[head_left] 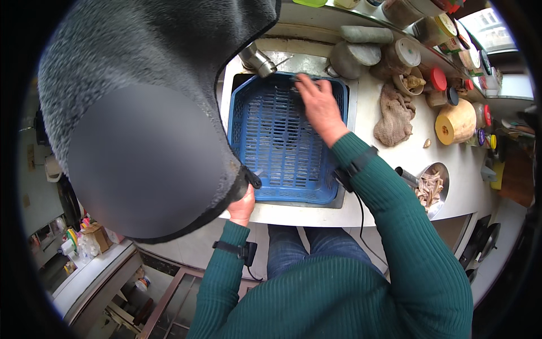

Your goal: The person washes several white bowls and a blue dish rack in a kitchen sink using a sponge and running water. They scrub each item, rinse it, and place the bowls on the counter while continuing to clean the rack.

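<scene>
A blue plastic slatted basket (pixel 292 195) lies in the sink (pixel 338 199) in front of me. My right hand (pixel 317 101) reaches over the basket's far right part, blurred, with its fingers near the far rim. Something small and dark shows under those fingertips, too blurred to name. My left hand (pixel 242 207) is at the near left corner of the sink, close to the basket. Its fingers are mostly hidden behind dark grey fleece fabric (pixel 169 51), which covers the upper left of the view.
A metal faucet (pixel 262 63) stands behind the basket. Right of the sink are a brown cloth (pixel 394 114), a cut squash (pixel 455 123) and a metal bowl (pixel 442 190) of pale strips. Lidded jars (pixel 408 53) line the back. A cable (pixel 362 212) hangs from my right wrist strap.
</scene>
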Motion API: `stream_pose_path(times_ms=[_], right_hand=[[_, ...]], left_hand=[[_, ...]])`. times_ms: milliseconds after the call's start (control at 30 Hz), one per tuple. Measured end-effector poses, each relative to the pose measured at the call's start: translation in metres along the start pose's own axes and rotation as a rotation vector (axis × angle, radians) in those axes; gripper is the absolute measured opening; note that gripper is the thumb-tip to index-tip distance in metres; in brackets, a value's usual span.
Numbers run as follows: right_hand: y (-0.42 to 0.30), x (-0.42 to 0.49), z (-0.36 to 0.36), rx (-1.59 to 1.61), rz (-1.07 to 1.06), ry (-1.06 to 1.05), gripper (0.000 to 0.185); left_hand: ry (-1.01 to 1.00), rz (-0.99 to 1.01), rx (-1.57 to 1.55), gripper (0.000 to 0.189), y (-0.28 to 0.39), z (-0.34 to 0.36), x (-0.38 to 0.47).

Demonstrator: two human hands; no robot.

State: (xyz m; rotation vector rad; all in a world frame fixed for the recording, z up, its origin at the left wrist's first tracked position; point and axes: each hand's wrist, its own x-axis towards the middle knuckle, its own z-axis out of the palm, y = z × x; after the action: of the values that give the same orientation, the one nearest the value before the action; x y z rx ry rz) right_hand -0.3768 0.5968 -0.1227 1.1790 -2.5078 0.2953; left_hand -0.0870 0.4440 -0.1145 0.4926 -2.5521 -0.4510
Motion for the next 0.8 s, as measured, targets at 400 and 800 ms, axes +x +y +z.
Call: stream_pose_path(times_ms=[400,800], right_hand=[[-0.023,0.016,0.017,0.158,0.062,-0.004,0.049],[-0.004,-0.003,0.000,0.136,0.177,0.010,0.049]], left_hand=[[-0.051,-0.048,0.070,0.065,-0.008,0.006,-0.013],[0.030,0.076,-0.071,0.056,-0.007,0.007,-0.004]])
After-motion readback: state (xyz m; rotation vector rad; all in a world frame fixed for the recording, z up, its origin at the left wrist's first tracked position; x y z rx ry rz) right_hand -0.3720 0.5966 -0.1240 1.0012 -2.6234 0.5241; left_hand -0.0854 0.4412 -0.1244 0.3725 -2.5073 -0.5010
